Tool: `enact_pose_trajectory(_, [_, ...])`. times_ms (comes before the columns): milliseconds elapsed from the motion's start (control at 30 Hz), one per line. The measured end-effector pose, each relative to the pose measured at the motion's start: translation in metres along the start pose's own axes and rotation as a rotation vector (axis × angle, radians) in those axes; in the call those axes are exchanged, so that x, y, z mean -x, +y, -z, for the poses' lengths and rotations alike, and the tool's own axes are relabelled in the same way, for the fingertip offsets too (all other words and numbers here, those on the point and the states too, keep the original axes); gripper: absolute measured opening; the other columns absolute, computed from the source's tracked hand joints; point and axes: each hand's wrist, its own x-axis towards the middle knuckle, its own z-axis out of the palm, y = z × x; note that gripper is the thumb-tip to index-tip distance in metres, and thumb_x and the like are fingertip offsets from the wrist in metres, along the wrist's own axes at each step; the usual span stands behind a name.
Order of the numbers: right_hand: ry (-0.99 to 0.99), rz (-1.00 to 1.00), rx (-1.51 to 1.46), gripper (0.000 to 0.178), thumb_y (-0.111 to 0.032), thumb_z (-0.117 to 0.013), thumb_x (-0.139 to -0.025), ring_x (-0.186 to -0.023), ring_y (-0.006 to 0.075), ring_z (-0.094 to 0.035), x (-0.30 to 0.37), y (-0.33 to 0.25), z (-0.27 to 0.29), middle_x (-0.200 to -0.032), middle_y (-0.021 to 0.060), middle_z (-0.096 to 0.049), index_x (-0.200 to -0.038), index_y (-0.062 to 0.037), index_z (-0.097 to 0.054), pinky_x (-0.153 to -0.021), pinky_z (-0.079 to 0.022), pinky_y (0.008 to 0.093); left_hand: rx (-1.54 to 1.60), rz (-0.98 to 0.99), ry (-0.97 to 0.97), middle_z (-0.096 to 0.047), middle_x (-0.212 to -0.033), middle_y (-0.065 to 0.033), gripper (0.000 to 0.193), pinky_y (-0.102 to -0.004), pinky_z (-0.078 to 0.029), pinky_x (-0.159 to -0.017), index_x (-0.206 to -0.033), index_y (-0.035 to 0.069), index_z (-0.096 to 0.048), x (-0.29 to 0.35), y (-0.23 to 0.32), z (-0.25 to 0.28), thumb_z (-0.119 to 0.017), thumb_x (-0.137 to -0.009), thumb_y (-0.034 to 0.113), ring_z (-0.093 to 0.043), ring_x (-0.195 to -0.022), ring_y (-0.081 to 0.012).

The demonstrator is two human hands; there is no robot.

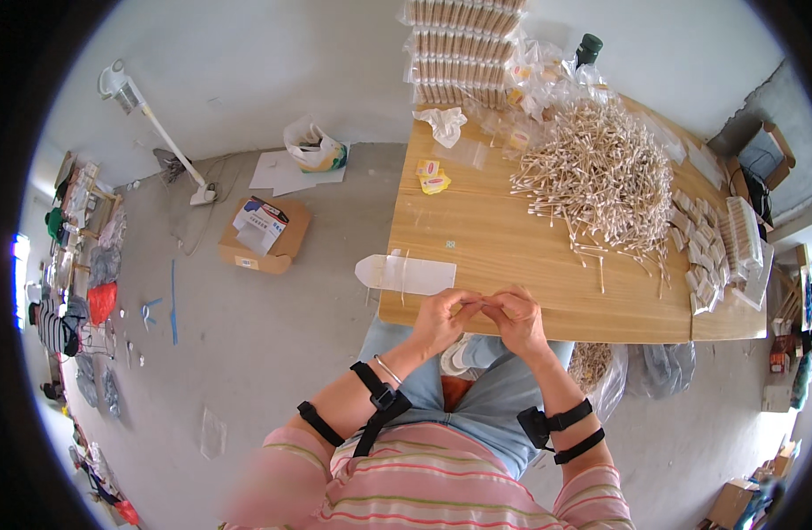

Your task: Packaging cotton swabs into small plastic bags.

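Observation:
At the table's near edge my left hand (440, 321) and my right hand (519, 323) meet, thumbs and fingertips pinched together. Whatever sits between the fingertips is too small to make out. Just beyond my left hand lies a flat white sheet (424, 276) with a pointed left end, a couple of thin sticks across it. A large loose heap of cotton swabs (600, 177) covers the table's far right part, with stray swabs (601, 274) spilling toward me. Yellow labels (433, 178) rest near the left edge, below a crumpled white tissue (443, 125).
Stacked packs of swabs (463, 53) rise at the back of the wooden table (485, 230). Small white packets (702, 256) crowd its right end. On the floor at left are an open cardboard box (287, 238), a plastic bag (316, 148) and a stick vacuum (163, 132).

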Motion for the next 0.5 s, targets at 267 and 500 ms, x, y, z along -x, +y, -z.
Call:
enact_pose_trajectory(267, [0.013, 0.348, 0.318, 0.017, -0.002, -0.072, -0.069, -0.074, 0.0238, -0.058, -0.012, 0.001, 0.002, -0.078, 0.0038, -0.06, -0.083, -0.0103, -0.068, -0.063, -0.05, 0.034, -0.198, -0.177, 0.049, -0.07, -0.092, -0.008, 0.01, -0.0318, -0.054, -0.072, -0.091, 0.003, -0.068, -0.011, -0.002, 0.005, -0.071, -0.081, 0.006, -0.067, -0.086, -0.0245])
enact_pose_trajectory(500, [0.014, 0.527, 0.491, 0.018, -0.005, -0.07, -0.069, -0.076, 0.0194, -0.058, -0.013, 0.004, 0.004, -0.083, 0.0003, -0.059, -0.086, -0.0098, -0.067, -0.064, -0.05, 0.0336, -0.497, -0.605, 0.121, -0.064, -0.092, 0.0009, 0.018, -0.0325, -0.052, -0.073, -0.088, 0.008, -0.068, -0.013, -0.009, 0.013, -0.073, -0.071, 0.005, -0.061, -0.089, -0.021])
